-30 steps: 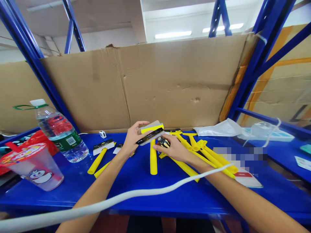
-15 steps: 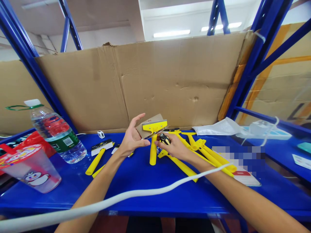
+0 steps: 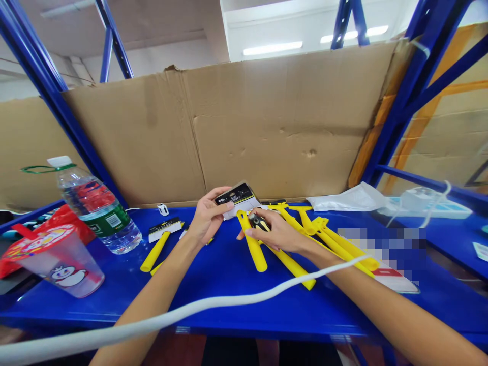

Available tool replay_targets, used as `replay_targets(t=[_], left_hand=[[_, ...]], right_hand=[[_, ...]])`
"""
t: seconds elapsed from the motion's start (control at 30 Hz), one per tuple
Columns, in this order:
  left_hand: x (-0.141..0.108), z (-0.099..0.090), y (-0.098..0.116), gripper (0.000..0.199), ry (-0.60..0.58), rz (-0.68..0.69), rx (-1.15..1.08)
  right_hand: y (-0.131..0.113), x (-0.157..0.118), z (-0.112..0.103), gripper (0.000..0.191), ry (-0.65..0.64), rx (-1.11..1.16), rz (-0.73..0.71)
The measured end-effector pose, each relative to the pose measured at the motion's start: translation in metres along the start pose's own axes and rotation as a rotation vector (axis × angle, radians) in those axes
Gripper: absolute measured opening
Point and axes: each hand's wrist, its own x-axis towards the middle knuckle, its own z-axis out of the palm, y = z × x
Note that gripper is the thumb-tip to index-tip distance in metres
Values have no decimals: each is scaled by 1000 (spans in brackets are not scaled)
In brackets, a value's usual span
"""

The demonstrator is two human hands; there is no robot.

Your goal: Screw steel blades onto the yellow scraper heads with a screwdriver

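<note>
My left hand point(image 3: 208, 217) pinches a black-and-white label card point(image 3: 237, 195), which lies on a beige backing over a yellow-handled scraper. The scraper's yellow handle point(image 3: 252, 241) slants down to the right, and its head is hidden beneath the card. My right hand point(image 3: 276, 233) grips black-and-yellow scissors point(image 3: 258, 221) close to the card. Their blades are hidden by my fingers and the card.
Several yellow scrapers point(image 3: 335, 244) lie on the blue shelf point(image 3: 229, 295) to the right, and packaged ones point(image 3: 163, 229) to the left. A water bottle point(image 3: 95, 206), plastic cup point(image 3: 63, 267), white bag point(image 3: 346, 199) and white cable point(image 3: 183, 315) surround my hands. Cardboard point(image 3: 267, 122) stands behind.
The scraper has tipped, its handle swinging right and its yellow head going out of sight. The black label now faces up, and the scissor blades no longer show.
</note>
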Motion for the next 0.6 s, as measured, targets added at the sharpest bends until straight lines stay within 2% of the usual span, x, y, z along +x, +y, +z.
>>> replay_targets(t=[0.13,0.23,0.37,0.43,0.6], left_hand=[[2,0,-5,57,-27,45,-27],[3,0,-13,64,-22,-11,-25],[3,4,-19,46,59,-107,-76],[3,8,-16,43,83,-121,-116],[-1,14,-5,74,23,-137,-105]], right_hand=[[3,3,3,58,167,-76,-142],[7,4,4,69,234,-105,-203],[15,5,4,70,305,-216,-232],[19,6,3,71,325,-295,-215],[25,10,3,88,409,-333,-161]])
